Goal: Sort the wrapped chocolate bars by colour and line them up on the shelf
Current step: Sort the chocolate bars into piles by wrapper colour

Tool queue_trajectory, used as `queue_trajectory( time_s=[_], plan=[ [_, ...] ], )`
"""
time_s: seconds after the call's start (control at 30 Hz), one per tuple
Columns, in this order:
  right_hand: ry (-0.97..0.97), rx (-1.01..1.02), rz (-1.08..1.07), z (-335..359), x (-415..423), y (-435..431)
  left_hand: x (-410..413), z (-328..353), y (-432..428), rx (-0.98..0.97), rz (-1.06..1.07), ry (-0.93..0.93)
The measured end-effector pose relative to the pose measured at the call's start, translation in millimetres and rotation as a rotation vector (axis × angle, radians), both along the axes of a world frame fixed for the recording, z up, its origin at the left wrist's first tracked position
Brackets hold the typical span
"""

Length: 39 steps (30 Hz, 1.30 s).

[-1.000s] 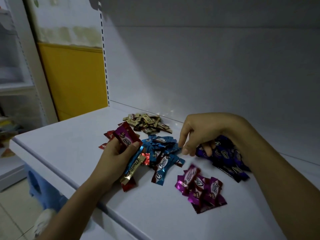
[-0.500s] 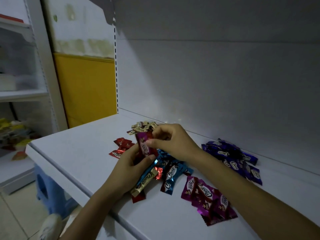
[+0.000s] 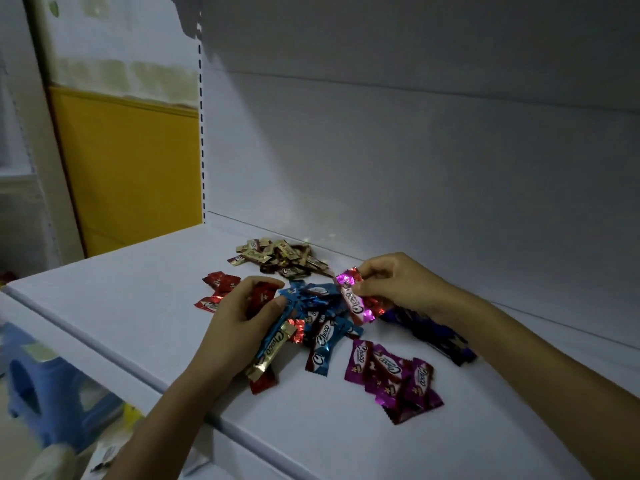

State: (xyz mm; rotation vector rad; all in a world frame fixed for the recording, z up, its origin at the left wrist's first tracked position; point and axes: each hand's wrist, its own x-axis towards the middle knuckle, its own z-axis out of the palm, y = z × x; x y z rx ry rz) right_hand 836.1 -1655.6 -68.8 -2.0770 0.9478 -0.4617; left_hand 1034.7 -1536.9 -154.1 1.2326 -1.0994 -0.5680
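The left hand (image 3: 239, 323) is gripping a mixed bundle low over the shelf (image 3: 121, 306): one gold bar (image 3: 273, 351) reading "Choco", a blue bar lying against it, and red wrappers showing above and below the fingers. How many red ones are in that grip cannot be told.

The right hand (image 3: 398, 285) is pinching one magenta bar (image 3: 351, 297) by its upper end between thumb and fingertips, and it is hanging tilted over the blue pile (image 3: 318, 299). Its label is showing "Choco" upside down.

The blue pile is sitting mid-shelf between the hands; one blue bar (image 3: 322, 344) at its near edge is reading "Choco" clearly. The rest are overlapping too much to count.

Behind it, near the back wall, a gold pile (image 3: 280, 259) is lying, too jumbled to count. At least two red bars (image 3: 220, 282) are lying left of the left hand. Near the front edge a magenta group (image 3: 391, 375) is showing three "Choco" labels face up, with more wrapper ends beneath. A violet pile (image 3: 436, 334) is lying partly hidden under the right forearm.
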Motion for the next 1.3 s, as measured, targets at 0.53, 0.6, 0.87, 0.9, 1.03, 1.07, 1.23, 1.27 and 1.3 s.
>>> queue_trajectory(
  time_s=[0.53,0.6,0.87,0.9,1.03,1.07,1.23,1.27,1.3],
  plan=[
    [-0.031,-0.300,-0.067,-9.4,26.7,10.7,9.0,0.8,5.6,-0.195,0.519,0.210],
    [0.012,-0.447,-0.038,-13.1,70.6,8.6,13.3,2.4,7.5,-0.218,0.620,0.422],
    [0.243,-0.752,0.115,-39.3,193.4,0.9,17.3,8.6,5.1,-0.246,0.770,0.603],
    [0.292,-0.726,0.172,-42.7,195.1,-0.7,17.9,8.8,4.4,-0.242,0.768,0.597],
    [0.151,-0.662,0.199,-36.7,177.1,3.1,19.3,8.1,1.9,-0.234,0.771,0.547],
    [0.020,-0.633,0.147,-35.1,169.0,8.4,19.8,7.0,1.0,-0.228,0.770,0.536],
    [-0.234,0.051,0.279,-39.4,129.2,57.8,18.4,5.3,-1.4,-0.212,0.735,0.498],
    [-0.236,0.133,0.306,-43.1,126.1,64.8,18.0,5.3,-1.2,-0.209,0.721,0.477],
    [-0.267,0.196,0.298,-44.6,124.7,70.6,17.8,5.3,-1.1,-0.203,0.709,0.459]
  ],
)
